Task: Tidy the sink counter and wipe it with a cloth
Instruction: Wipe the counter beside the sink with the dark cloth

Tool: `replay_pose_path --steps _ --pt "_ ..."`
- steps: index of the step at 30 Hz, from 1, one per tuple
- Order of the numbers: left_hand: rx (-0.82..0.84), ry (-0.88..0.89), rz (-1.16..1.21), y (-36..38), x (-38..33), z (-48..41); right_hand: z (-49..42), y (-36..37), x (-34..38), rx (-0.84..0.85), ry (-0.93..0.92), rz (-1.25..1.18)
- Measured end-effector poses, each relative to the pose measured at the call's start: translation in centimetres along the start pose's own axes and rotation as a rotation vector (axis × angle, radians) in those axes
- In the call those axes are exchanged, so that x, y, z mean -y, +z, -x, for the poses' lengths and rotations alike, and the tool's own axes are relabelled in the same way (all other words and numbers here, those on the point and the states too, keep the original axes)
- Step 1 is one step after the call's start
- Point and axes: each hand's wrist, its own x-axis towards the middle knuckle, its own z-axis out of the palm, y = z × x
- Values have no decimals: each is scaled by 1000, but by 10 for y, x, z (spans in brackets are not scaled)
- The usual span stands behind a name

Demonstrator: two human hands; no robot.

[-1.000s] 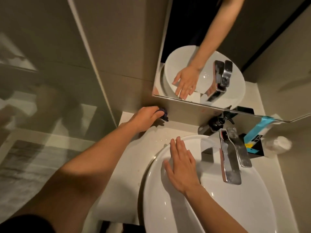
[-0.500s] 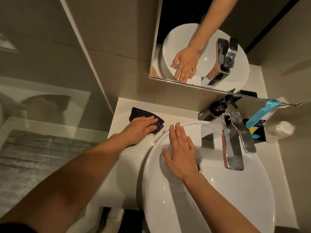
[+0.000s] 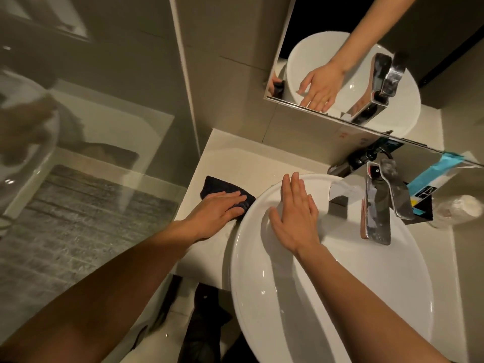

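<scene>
Round white ceramic basin [image 3: 340,297] filling the lower right, set on a pale stone counter [image 3: 235,158] below a wall mirror [image 3: 327,35]. Chrome block faucet [image 3: 377,205] at the basin's far rim. Right hand [image 3: 293,218] spread flat, palm down, on the basin's inner left slope — holding nothing. Left hand [image 3: 214,213] flat, fingers extended, pressing a dark navy cloth [image 3: 217,186] onto the counter just beside the basin's left edge
</scene>
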Motion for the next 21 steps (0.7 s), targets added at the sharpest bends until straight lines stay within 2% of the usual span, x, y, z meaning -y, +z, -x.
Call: replay_pose_path --steps 15,21 --pt "-70 -106 45 55 16 113 -2 -6 -3 54 -19 3" --pt "-118 -93 65 78 9 150 -3 -7 -4 62 -27 -15"
